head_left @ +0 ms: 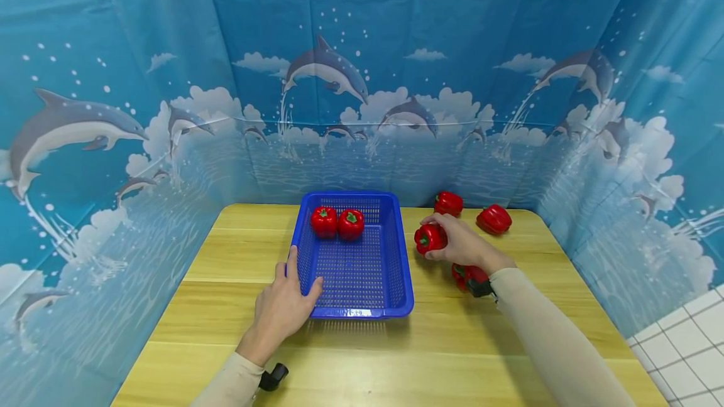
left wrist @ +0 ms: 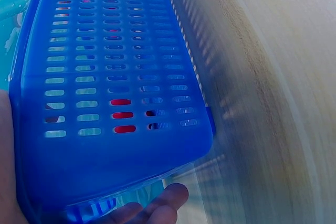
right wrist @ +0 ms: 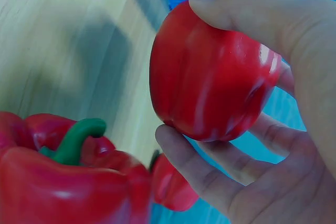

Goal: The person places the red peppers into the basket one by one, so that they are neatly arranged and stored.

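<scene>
"Two sleeves (head_left: 545,325) are running out of frame nearest us. And the hands?"

"The left hand (head_left: 285,300) is spreading loosely at eight o'clock on the blue basket (head_left: 405,262), forefinger lying along the rim; whether the thumb is touching, I can't tell."

"Any writing?"

"A pale mark (head_left: 359,313) on the near rim is coming out too small to read."

"What's hiding at four?"

"One red pepper (head_left: 460,274), which a black wrist device (head_left: 481,287) is partly covering. At three, the right hand (head_left: 466,244) is gripping a second red pepper (head_left: 428,238), thumb and fingers curving round it."

"Farther?"

"Two basket peppers (head_left: 324,222) are sitting towards twelve; two table peppers (head_left: 494,220) are lying around two, before a dolphin curtain (head_left: 362,162)."
</scene>
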{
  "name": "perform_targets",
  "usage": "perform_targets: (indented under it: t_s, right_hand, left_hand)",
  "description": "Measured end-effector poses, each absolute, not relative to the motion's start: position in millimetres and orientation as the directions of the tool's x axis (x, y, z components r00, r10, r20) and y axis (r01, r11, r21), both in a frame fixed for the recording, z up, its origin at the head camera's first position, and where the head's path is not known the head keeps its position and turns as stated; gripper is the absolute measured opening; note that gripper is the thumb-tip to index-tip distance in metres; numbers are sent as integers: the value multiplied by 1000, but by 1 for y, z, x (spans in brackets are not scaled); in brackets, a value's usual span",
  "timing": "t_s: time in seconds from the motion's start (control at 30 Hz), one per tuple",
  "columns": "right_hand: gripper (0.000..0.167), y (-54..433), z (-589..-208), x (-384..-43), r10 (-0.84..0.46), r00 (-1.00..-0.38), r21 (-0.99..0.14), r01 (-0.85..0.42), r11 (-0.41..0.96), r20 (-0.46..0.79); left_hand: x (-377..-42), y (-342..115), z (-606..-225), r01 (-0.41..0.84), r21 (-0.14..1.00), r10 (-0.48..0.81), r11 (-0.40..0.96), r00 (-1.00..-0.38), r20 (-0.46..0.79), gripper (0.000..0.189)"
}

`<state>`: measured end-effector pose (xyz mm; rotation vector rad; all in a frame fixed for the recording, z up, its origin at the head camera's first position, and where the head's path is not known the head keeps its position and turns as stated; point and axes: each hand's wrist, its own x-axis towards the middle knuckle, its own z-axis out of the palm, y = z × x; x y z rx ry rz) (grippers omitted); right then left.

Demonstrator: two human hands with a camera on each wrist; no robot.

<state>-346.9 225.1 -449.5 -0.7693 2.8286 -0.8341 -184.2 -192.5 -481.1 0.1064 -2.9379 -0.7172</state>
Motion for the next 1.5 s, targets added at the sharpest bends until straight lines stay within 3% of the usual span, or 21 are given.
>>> perform_targets:
  t_s: [0.9,1.5]
  right_hand:
    - [74,203,-418,-331,-534,-828,-460,-547,699,173]
    - [77,183,-400,-319,-537,-828,-458,-544,703,160]
  left_hand:
    - [-183,-193,-480,-44,467,-99,883,-991,94,105]
    - [-183,-193,-482,-31,476,-93,879,-990,107,103]
